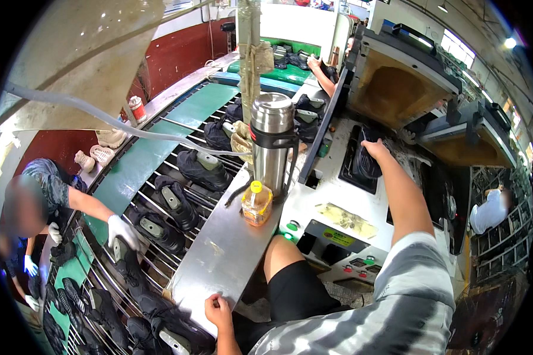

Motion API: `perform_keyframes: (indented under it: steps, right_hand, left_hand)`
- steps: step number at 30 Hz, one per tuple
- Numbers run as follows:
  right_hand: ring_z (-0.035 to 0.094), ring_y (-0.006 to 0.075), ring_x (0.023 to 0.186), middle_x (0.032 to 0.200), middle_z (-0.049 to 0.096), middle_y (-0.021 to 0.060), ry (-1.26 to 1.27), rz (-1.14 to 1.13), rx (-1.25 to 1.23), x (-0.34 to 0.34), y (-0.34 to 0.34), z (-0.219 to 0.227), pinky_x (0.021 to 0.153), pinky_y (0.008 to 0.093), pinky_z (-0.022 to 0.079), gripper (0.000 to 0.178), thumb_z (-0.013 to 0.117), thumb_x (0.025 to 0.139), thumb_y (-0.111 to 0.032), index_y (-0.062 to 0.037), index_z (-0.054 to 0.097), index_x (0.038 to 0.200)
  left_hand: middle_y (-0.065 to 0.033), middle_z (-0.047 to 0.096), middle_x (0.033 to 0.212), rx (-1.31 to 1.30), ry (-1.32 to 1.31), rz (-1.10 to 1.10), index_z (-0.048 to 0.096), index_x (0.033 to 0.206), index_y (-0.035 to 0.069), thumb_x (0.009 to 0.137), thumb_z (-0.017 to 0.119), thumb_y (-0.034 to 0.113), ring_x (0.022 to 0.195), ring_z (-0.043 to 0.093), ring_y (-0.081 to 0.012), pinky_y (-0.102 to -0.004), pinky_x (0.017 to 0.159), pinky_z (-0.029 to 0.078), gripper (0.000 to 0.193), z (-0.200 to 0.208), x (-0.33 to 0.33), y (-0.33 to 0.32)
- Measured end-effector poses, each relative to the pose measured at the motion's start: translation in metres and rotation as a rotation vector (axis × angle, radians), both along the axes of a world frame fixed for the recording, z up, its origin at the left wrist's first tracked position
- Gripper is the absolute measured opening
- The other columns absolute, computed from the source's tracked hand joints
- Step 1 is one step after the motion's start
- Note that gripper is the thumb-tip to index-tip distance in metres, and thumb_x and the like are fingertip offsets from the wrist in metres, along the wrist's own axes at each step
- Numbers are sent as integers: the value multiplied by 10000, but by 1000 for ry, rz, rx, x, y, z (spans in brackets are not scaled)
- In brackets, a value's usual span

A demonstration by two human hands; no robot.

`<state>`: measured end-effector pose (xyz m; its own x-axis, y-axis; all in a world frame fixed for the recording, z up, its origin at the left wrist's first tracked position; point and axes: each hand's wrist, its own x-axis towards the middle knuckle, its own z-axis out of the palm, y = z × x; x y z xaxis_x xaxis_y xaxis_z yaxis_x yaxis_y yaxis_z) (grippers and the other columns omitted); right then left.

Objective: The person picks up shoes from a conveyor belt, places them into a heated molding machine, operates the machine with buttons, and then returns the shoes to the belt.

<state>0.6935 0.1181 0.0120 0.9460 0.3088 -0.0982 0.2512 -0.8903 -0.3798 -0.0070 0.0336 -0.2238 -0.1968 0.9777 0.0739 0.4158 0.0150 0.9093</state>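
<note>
My right hand reaches into the white machine and grips a black shoe, its fingers partly hidden. The shoe sits over a dark rectangular tray, under a raised lid with a brown lining. My left hand is closed, fingers curled, at the near edge of the metal table; whether it holds anything small is hidden. On that table stand a steel thermos and a small bottle with a yellow cap.
A roller conveyor to the left carries several black shoes with lasts inside. Across it, a co-worker's white-gloved hand touches a shoe. A second raised lid stands at the right. A post rises behind the thermos.
</note>
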Motion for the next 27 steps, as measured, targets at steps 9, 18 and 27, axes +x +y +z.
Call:
perform_keyframes:
  steps: [9, 18, 27]
  right_hand:
    - [551, 389, 1059, 1141, 577, 198, -569, 803, 386, -198, -199, -50, 924, 443, 455, 372, 703, 767, -169, -17, 627, 1097]
    - [606, 254, 780, 861, 612, 109, 88, 833, 574, -334, -282, -151, 691, 320, 503, 84, 640, 742, 9, -25, 643, 818]
    - [534, 279, 606, 640, 533, 91, -68, 1374, 602, -393, -152, -220, 562, 384, 436, 49, 663, 709, -47, -60, 617, 700]
  left_hand:
    - [-176, 594, 1269, -368, -823, -444, 551, 1307, -17, 1011, 385, 399, 1206, 538, -262, -364, 1031, 399, 537, 22, 212, 32]
    - [-189, 360, 1513, -52, -482, -683, 398, 1413, -53, 931, 514, 166, 1422, 313, -271, -352, 1168, 232, 542, 13, 227, 59]
    - [-202, 547, 1102, 733, 369, 260, 542, 1090, -21, 665, 682, -4, 1070, 549, -378, -445, 937, 453, 448, 71, -57, -88]
